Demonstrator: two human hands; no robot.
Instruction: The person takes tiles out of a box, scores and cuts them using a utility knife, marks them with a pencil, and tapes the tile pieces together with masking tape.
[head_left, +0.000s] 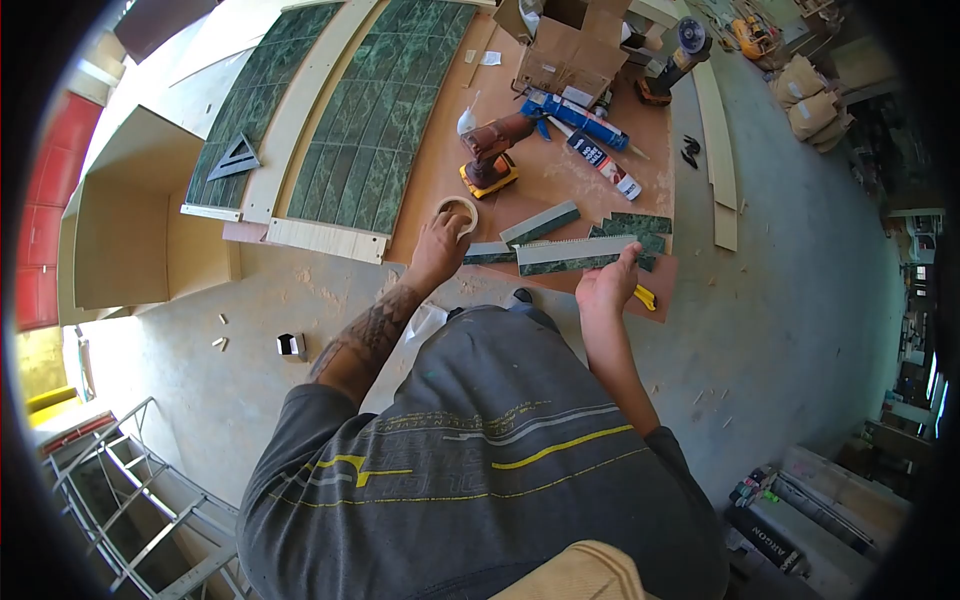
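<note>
My left hand (pixel 440 245) grips a roll of masking tape (pixel 470 205) at the worktable's near edge, its fingers over the ring. My right hand (pixel 606 284) pinches the right end of a green marble-patterned strip (pixel 560 265), thumb on top. A pale band with a finely toothed edge runs along the strip's upper side. Beneath and behind it lie another green strip with a pale band (pixel 541 222) and several dark green offcuts (pixel 640 224). A yellow-handled cutter (pixel 645 297) rests beside my right hand, partly hidden by it.
On the worktable (pixel 420 205) are a drill (pixel 492 155), a blue caulking gun (pixel 580 118), an adhesive tube (pixel 603 165), a cardboard box (pixel 570 55) and an angle grinder (pixel 675 65). Green tiled panels (pixel 370 120) hold a set square (pixel 235 158). A ladder (pixel 150 490) stands lower left.
</note>
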